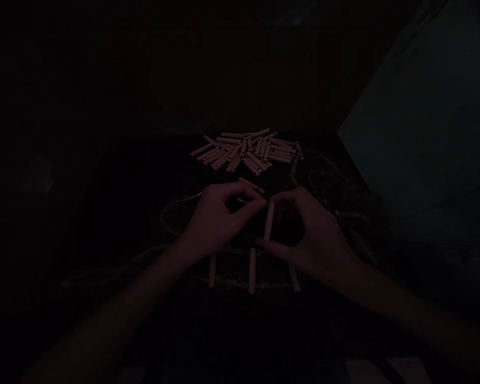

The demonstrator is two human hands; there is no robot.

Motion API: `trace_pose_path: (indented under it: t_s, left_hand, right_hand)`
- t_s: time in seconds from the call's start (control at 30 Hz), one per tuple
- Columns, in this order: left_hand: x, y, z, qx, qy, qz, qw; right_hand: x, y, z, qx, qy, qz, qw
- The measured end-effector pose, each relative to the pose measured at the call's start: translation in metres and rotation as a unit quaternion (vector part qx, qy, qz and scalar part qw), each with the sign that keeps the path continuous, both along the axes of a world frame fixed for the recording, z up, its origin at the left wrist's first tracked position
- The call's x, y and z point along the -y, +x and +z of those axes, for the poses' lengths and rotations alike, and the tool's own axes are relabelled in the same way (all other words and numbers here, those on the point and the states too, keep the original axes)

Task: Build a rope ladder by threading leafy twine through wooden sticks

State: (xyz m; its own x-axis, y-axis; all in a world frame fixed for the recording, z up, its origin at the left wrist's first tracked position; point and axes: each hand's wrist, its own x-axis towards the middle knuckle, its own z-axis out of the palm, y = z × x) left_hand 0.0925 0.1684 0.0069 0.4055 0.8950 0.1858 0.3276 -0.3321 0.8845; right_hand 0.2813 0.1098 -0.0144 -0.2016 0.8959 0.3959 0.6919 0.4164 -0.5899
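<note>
Pinching, the left hand and right hand seem closed on a pale wooden rung, though it's dim; slack twine could let it skew.

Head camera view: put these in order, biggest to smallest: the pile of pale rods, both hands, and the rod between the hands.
1. Pile of pale rods, the widest here.
2. Left hand and right hand: they look alike, and their nearness to the camera makes ranking them unsure.
3. Rod between the hands, clearly smallest.
</note>
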Motion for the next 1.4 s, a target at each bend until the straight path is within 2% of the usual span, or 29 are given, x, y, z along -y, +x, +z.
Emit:
trace_pose_path:
  t_s: [0.3, 0.63, 1.03, 1.4]
  left_hand:
    - [-0.0080, -0.0062, -0.0013, 0.038, -0.020, 0.032, 0.999]
    - [-0.0001, -0.0003, -0.0011, -0.015, 0.006, -0.007, 1.000]
    - [-0.0043, -0.0033, -0.0025, -0.031, 0.032, 0.016, 0.999]
    - [-0.0044, -0.0042, -0.0016, -0.015, 0.019, 0.024, 0.999]
  right_hand:
    - [-0.0007, 0.0018, -0.0010, 0.001, 0.019, -0.027, 0.999]
    - [0.0003, 0.0004, -0.0003, 0.005, 0.000, -0.011, 1.000]
    - [-0.0017, 0.0009, -0.0009, -0.005, -0.001, -0.024, 1.000]
    - [-0.0028, 0.0022, -0.0003, -0.004, 0.013, -0.025, 1.000]
